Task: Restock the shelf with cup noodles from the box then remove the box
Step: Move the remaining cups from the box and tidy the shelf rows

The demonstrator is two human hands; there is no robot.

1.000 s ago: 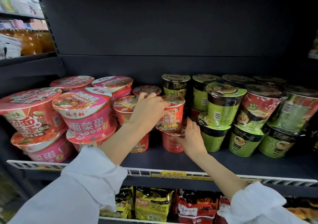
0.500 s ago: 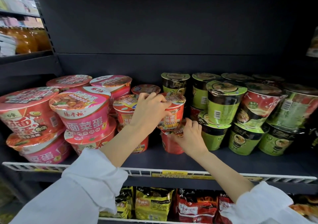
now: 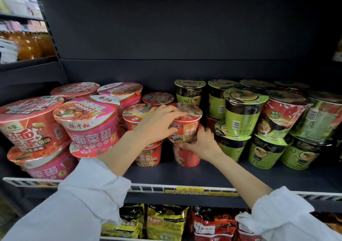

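A small red cup noodle sits stacked on another red cup in the middle of the dark shelf. My left hand grips the top cup, fingers curled over its lid rim and thumb on its side. My right hand holds the same cup's lower right side, where it meets the cup below. More red cups stand stacked just left of it, partly hidden by my left arm. The box is out of view.
Large pink and red noodle bowls are stacked at the left. Green and black cups fill the right in two tiers. A white wire rail edges the shelf front. Bagged noodles lie on the shelf below.
The top red cup has gone from tilted to nearly upright on the lower cup. My right hand has moved up to its base. My left hand stays on its lid.
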